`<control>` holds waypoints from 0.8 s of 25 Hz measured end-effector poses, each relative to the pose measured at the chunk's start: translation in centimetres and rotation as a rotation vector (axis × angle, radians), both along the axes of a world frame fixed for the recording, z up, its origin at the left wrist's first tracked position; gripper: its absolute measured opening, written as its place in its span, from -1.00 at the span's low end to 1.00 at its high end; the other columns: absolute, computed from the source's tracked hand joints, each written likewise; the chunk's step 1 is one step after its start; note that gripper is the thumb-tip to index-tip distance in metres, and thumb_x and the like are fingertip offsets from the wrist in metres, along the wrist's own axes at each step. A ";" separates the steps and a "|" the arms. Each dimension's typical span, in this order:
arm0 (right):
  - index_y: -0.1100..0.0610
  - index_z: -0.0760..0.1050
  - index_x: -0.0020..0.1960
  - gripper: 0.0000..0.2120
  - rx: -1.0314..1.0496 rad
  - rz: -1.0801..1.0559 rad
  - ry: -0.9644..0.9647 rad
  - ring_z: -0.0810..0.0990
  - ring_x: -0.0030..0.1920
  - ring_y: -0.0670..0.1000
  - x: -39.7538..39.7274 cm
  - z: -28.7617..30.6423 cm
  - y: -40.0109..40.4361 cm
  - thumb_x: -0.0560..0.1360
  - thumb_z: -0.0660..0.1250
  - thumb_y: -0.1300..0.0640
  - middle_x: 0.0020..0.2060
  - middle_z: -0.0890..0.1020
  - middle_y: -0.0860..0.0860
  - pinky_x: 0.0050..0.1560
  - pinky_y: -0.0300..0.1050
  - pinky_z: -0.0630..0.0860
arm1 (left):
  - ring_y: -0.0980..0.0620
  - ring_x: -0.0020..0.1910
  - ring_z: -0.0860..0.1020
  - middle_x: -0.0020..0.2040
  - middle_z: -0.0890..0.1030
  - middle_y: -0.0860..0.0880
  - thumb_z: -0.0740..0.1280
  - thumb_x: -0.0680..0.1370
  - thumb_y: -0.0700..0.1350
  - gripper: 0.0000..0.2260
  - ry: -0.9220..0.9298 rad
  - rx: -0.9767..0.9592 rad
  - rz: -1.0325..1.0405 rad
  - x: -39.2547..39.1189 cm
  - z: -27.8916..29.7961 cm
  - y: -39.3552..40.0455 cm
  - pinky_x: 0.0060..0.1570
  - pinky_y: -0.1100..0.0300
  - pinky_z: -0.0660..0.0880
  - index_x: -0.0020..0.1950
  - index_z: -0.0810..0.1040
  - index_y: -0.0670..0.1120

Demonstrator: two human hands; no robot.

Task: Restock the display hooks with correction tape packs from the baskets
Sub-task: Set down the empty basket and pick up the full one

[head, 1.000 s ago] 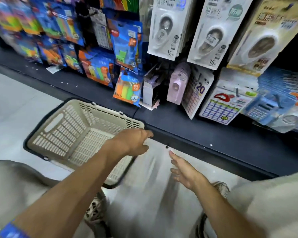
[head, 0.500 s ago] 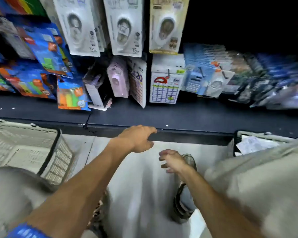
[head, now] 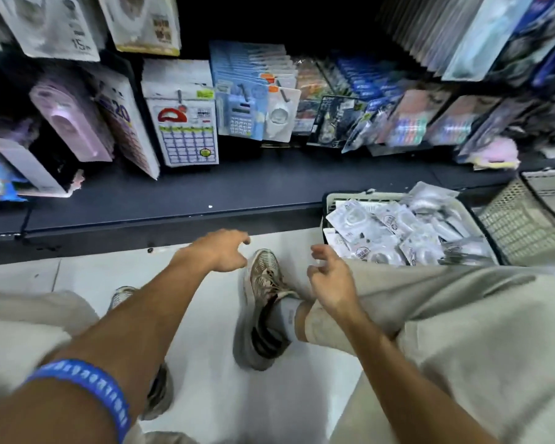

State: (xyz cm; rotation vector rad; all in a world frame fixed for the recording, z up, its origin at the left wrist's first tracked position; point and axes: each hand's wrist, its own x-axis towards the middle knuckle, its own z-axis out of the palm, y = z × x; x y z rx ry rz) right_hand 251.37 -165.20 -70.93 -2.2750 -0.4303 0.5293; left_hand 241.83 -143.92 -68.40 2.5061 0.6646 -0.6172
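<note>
A cream basket (head: 329,200) with a dark rim stands on the floor at the right, heaped with clear-wrapped correction tape packs (head: 394,232). My right hand (head: 332,278) hovers just left of that basket over my knee, fingers loosely curled and holding nothing. My left hand (head: 220,253) reaches forward over the floor near the shelf edge, fingers relaxed and empty. White carded correction tape packs (head: 55,24) hang on hooks at the upper left.
A dark low shelf (head: 237,190) runs across under the hanging goods: calculators, calendars and pen packs. A second cream basket (head: 526,219) sits at the far right. My shoe (head: 265,277) and trouser legs fill the white floor between my arms.
The view has swung right: the empty basket on the left is gone from sight and the full basket has come into view. Both hands stay empty; the right hand has neared the full basket.
</note>
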 end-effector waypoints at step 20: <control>0.23 0.29 0.31 -0.69 -0.826 0.333 -0.478 0.65 0.07 0.12 1.9 -3.6 -3.0 0.58 0.19 0.30 0.15 0.56 0.15 -0.04 -0.07 0.58 | 0.01 0.09 0.57 0.21 0.57 0.09 0.31 0.60 0.04 -0.70 0.018 -0.065 -0.052 -0.1 -3.0 -1.4 0.11 0.14 0.47 0.33 0.51 0.14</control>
